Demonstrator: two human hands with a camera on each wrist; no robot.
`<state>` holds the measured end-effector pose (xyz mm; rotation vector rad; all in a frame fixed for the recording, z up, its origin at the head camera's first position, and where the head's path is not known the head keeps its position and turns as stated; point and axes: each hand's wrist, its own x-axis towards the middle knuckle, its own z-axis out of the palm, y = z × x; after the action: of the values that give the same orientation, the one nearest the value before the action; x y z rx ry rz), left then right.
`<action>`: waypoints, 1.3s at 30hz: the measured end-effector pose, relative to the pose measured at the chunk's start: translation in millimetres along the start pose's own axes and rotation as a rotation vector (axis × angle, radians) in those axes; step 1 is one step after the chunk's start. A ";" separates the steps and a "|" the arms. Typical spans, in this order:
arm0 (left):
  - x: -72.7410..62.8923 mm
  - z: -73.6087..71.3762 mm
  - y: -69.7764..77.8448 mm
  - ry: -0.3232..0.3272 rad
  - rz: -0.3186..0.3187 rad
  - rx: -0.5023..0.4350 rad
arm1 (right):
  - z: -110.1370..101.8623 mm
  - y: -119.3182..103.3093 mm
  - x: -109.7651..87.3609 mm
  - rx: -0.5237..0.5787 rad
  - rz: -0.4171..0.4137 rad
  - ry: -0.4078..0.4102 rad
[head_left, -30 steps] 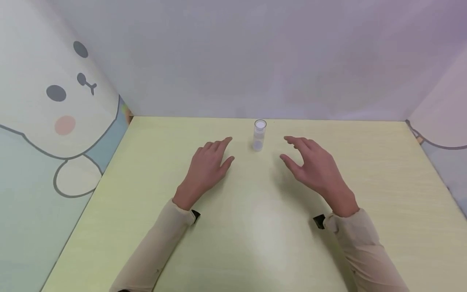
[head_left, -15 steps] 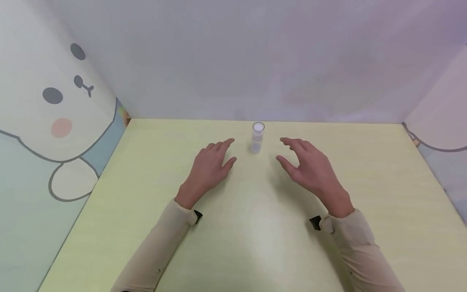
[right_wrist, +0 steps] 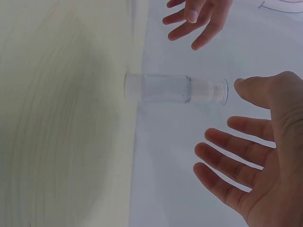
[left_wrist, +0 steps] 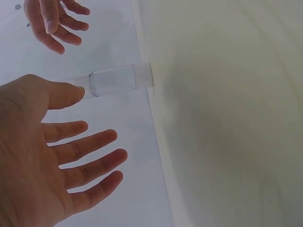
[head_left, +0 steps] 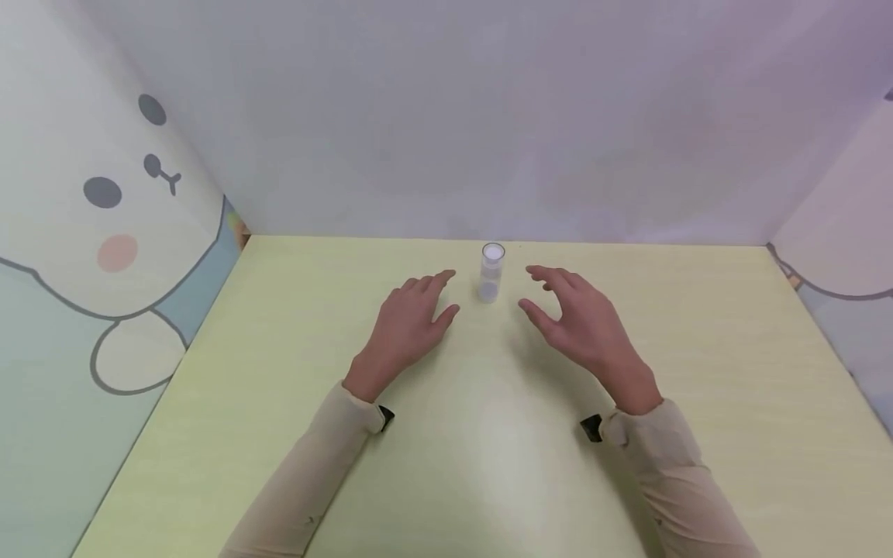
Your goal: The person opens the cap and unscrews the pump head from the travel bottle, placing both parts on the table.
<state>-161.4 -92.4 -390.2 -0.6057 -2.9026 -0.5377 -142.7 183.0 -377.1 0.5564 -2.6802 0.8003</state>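
Bottle [left_wrist: 113,80] in both close wrist views

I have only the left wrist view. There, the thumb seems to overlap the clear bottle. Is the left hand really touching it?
Observer: No. In the head view, a strip of table shows between the left hand and the bottle.
Operator: Thank you. My thumb hides part of the upper end. How does it look?
Observer: In the right wrist view it is fully uncovered, with a clear round rim.
Operator: And on which part of the table does the bottle stand?
Observer: The head view shows it close to the far edge, roughly in the middle along it.
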 end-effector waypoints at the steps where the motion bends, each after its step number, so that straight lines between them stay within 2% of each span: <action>1: 0.5 0.3 0.2 -0.001 -0.001 0.001 | 0.9 -0.3 0.8 0.001 0.000 0.000; 13: 13.4 6.2 5.4 -0.008 0.006 -0.044 | 8.4 -3.8 16.9 0.079 0.012 0.009; 26: 26.9 17.2 10.2 -0.026 -0.054 -0.103 | 20.7 -8.6 36.0 0.149 0.001 0.066; 39: 42.1 26.0 17.2 -0.059 -0.078 -0.141 | 31.7 -10.0 50.8 0.214 0.050 0.055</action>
<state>-194.0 -52.8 -400.7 -0.5358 -2.9721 -0.7523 -188.3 143.1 -378.9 0.5091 -2.5846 1.1087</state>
